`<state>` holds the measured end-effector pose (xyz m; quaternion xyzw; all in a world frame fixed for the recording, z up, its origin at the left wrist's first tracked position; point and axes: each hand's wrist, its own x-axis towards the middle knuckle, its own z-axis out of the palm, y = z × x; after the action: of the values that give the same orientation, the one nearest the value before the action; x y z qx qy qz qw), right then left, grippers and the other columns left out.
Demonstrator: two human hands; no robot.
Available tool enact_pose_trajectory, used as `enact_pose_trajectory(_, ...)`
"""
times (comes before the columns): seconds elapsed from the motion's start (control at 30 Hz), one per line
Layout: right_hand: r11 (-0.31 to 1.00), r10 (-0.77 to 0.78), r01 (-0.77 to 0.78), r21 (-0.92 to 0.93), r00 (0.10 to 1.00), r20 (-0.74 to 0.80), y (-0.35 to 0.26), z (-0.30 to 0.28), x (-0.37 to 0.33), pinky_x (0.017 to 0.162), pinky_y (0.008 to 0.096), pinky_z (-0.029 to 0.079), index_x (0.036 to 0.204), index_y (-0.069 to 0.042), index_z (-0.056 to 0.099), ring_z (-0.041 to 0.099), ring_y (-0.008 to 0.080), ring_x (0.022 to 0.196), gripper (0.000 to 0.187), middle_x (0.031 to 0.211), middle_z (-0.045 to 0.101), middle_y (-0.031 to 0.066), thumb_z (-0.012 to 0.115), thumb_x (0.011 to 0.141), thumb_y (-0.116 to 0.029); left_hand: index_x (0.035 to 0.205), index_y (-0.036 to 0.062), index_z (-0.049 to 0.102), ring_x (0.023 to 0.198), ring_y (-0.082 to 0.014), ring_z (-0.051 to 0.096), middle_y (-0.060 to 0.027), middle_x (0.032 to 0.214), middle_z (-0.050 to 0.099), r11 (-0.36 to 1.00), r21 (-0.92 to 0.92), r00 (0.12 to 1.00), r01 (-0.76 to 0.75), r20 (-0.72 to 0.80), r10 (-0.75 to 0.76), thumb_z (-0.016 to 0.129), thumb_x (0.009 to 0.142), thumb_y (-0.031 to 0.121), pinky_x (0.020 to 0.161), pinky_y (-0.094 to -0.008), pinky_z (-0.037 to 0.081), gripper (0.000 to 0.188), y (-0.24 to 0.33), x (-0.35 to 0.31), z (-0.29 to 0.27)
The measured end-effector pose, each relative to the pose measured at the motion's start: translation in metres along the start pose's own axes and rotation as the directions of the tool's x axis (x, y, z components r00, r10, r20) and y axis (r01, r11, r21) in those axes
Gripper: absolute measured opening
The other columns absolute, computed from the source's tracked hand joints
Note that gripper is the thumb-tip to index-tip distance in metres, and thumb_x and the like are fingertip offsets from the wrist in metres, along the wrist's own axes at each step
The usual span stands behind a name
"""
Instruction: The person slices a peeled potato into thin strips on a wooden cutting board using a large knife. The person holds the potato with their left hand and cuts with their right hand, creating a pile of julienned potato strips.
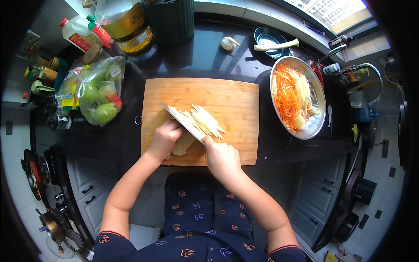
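A wooden cutting board point(244, 113) lies at the front of the dark counter. My right hand point(222, 158) is closed around the handle of a kitchen knife point(187, 125), whose blade slants across the board toward the far left. On the blade's left, my left hand point(165, 140) has its fingers curled and pressed down on potato slices point(184, 145), with the knuckles close to the blade. The slices are partly hidden under the hand and knife. Pale potato strips point(207, 121) lie in a loose heap just right of the blade.
To the right stands a metal bowl point(322, 114) of shredded carrot point(288, 96) and pale shreds. Behind are a garlic bulb point(228, 43) and a dark dish point(264, 34) with a pale-handled tool across it. A bag of green vegetables point(102, 94) and a large oil bottle point(126, 26) stand left.
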<state>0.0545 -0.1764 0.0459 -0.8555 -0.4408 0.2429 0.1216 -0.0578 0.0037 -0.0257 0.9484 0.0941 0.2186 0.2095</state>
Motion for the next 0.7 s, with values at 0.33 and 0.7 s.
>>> enact_pose_trajectory(0.33,0.996,0.013,-0.015,0.093,1.0,0.023,0.011,-0.03,-0.025,0.063,0.0537,0.055,0.115,-0.009,0.066,0.068,0.0435,0.067,0.02,0.07,0.067,0.0232,0.058,0.098,-0.016,0.091,0.0058,0.073,0.086,-0.0273,0.068,-0.0078,0.096,0.071,0.999,-0.039,0.999,-0.033,-0.042,0.031,0.069,0.079,0.004,0.072,-0.0369,0.058,0.013,0.001,0.003,-0.001)
enact_pose_trajectory(0.7,0.999,-0.004,0.004,0.032,1.0,-0.019,0.006,0.0,-0.004,0.062,0.055,0.055,0.112,-0.008,0.062,0.068,0.0443,0.064,0.017,0.071,0.067,0.0234,0.057,0.097,-0.014,0.092,0.0053,0.076,0.085,-0.0288,0.069,-0.0089,0.09,0.07,1.0,-0.001,1.0,0.01,-0.005,-0.01,0.069,0.074,-0.001,0.073,-0.0377,0.058,0.021,0.002,0.002,-0.002)
